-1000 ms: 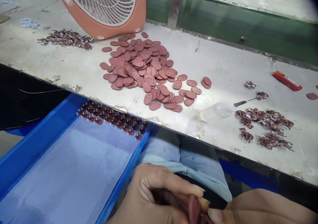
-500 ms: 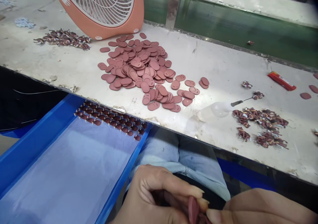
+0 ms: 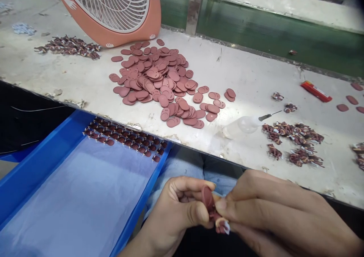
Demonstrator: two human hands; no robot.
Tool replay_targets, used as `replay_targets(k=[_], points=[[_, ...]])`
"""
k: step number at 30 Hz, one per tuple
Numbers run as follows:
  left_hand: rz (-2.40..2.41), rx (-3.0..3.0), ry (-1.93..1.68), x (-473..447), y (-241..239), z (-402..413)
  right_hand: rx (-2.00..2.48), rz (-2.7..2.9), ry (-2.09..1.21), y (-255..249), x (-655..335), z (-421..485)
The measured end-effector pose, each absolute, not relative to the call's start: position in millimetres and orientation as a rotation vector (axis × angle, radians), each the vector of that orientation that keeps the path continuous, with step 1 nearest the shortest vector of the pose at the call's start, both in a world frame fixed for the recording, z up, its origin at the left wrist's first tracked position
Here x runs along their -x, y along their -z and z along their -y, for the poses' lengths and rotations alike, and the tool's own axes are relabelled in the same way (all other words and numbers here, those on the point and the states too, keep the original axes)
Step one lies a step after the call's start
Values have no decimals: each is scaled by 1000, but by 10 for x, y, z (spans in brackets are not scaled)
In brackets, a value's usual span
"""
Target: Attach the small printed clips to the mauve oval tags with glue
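Observation:
My left hand (image 3: 173,211) and my right hand (image 3: 273,211) meet low in the view, over my lap. Together they pinch one small reddish-brown oval piece (image 3: 208,200), held upright between thumbs and fingertips, with a smaller part pressed against its lower end. A big heap of the same oval pieces (image 3: 159,82) lies on the worn white table (image 3: 256,78) ahead. Small brown-and-cream parts (image 3: 292,141) are piled on the table to the right. At my left a blue tray (image 3: 42,154) holds neat rows of finished pieces (image 3: 125,137) along its far edge.
An orange fan (image 3: 113,10) stands at the table's back left, with another pile of small parts (image 3: 66,46) beside it. A clear squeeze bottle with a needle tip (image 3: 244,125) lies near the table's front edge. A red lighter-like item (image 3: 315,91) rests far right. A green belt runs behind.
Both hands have risen from the bottom edge into fuller view with the oval piece still pinched. The camera has tilted down a little, so the table appears slightly higher.

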State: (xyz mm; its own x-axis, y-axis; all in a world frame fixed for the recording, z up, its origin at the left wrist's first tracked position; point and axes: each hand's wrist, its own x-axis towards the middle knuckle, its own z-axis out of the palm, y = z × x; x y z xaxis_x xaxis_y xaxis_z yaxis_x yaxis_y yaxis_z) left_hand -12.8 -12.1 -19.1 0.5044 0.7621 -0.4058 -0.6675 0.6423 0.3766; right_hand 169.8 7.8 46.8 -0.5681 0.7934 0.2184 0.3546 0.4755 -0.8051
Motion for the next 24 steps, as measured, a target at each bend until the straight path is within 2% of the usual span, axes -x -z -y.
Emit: replay_targets(k=[16, 24], points=[[-659, -23, -800, 162, 265, 103, 936, 2072, -1140, -317, -1724, -203], [-453, 16, -807, 215, 387, 142, 958, 2046, -963, -329, -1670, -186]])
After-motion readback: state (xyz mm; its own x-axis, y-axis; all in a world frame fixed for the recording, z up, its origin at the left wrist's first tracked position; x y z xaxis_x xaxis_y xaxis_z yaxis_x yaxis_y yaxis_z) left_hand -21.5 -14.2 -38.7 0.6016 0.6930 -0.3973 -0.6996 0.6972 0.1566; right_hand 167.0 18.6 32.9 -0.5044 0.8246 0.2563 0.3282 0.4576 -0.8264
